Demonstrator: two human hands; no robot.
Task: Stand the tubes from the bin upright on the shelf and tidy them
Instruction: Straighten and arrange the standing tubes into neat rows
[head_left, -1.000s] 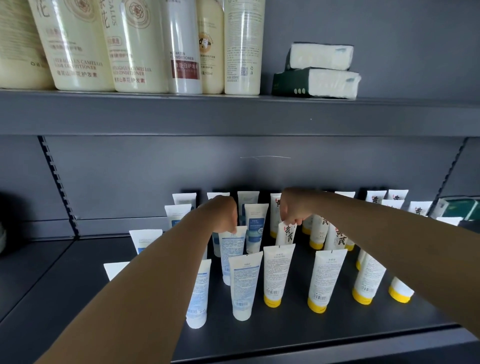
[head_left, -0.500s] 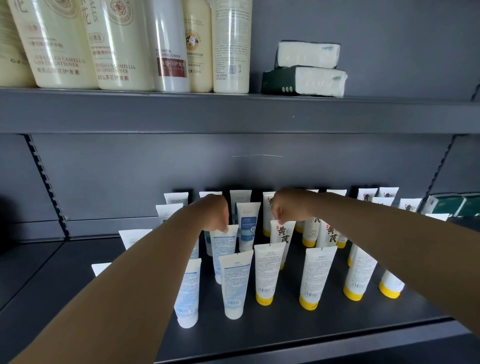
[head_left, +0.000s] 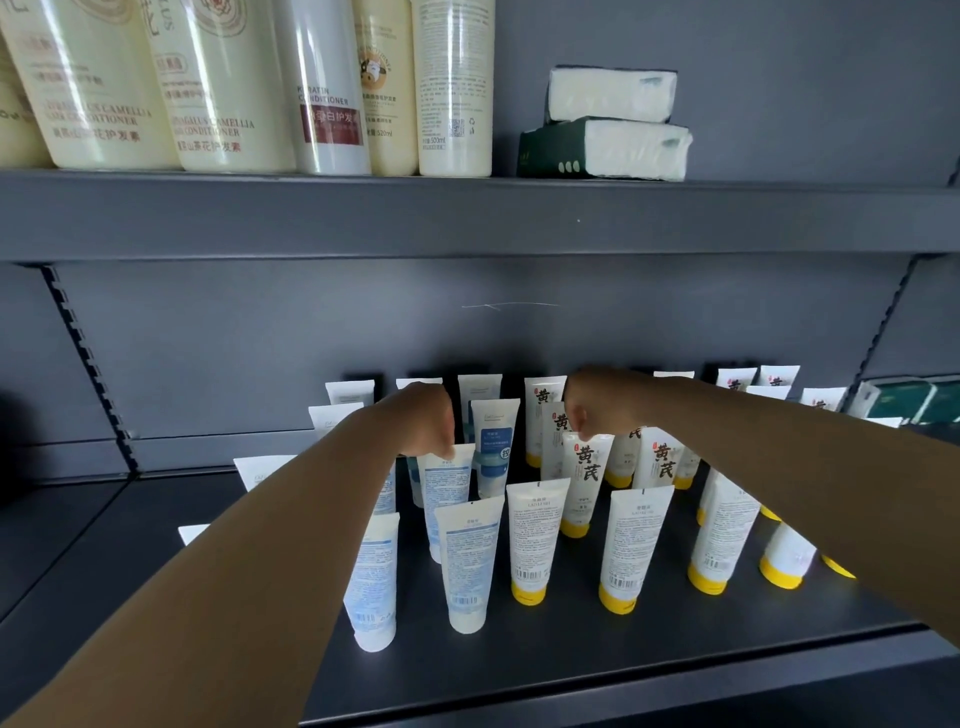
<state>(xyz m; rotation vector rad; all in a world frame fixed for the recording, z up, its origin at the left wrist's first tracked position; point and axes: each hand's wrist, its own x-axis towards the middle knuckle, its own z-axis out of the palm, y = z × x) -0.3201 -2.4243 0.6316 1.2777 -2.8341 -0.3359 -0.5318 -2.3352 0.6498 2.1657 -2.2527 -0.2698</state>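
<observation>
Tidying step, judging by the filled shelf (head_left: 675, 670): tubes already stand cap-down from its front edge back to the rear wall. Front row, white-capped tube (head_left: 467, 561) and yellow-capped tube (head_left: 530, 540), backs showing. Mid-shelf, your left hand (head_left: 428, 421) pinches the top of a blue-label tube (head_left: 444, 488); your right hand (head_left: 592, 405) pinches a yellow-capped tube with black characters (head_left: 584, 483) (both upright). Next: square each into its row, release gently; neighbours stand close and could topple.
</observation>
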